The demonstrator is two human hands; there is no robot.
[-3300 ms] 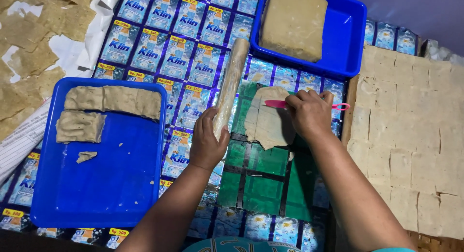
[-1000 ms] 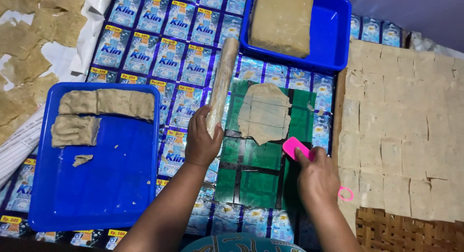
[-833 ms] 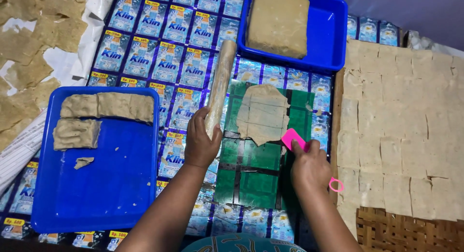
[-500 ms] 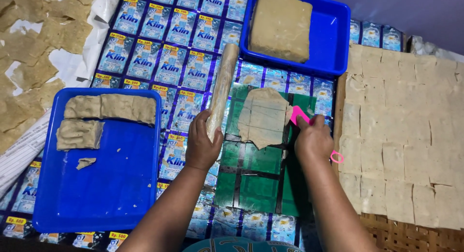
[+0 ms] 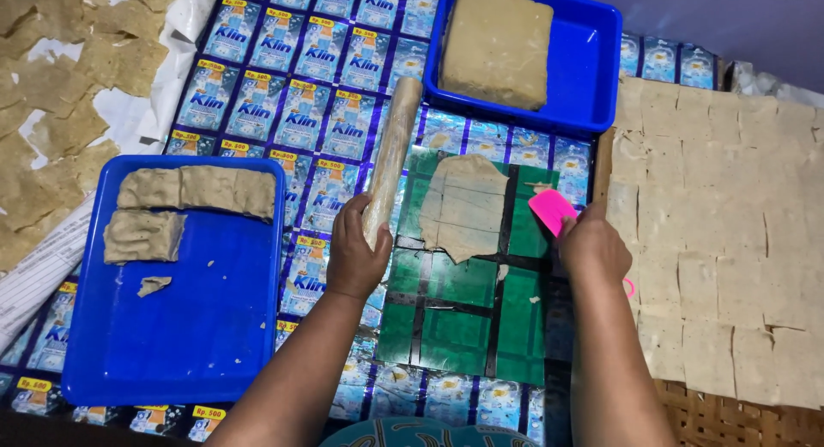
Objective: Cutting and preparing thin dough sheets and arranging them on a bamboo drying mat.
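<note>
A thin, flat sheet of tan dough (image 5: pixel 464 205), scored into squares, lies on a green work mat (image 5: pixel 455 318). My left hand (image 5: pixel 354 251) grips the near end of a long dough-covered rolling pin (image 5: pixel 392 152) that lies just left of the sheet. My right hand (image 5: pixel 592 245) holds a pink plastic scraper (image 5: pixel 552 210) at the mat's right edge, its blade close to the sheet but apart from it.
A blue tray (image 5: pixel 172 327) at the left carries strips of dough (image 5: pixel 196 190). A blue tub (image 5: pixel 584 78) at the back holds a large dough block (image 5: pixel 496 44). Cut dough squares (image 5: pixel 730 232) cover a woven mat at right. Dough scraps (image 5: pixel 60 95) lie at far left.
My right hand has brought the pink scraper from the lower right up and leftward toward the dough sheet's right side. The left hand stays on the rolling pin.
</note>
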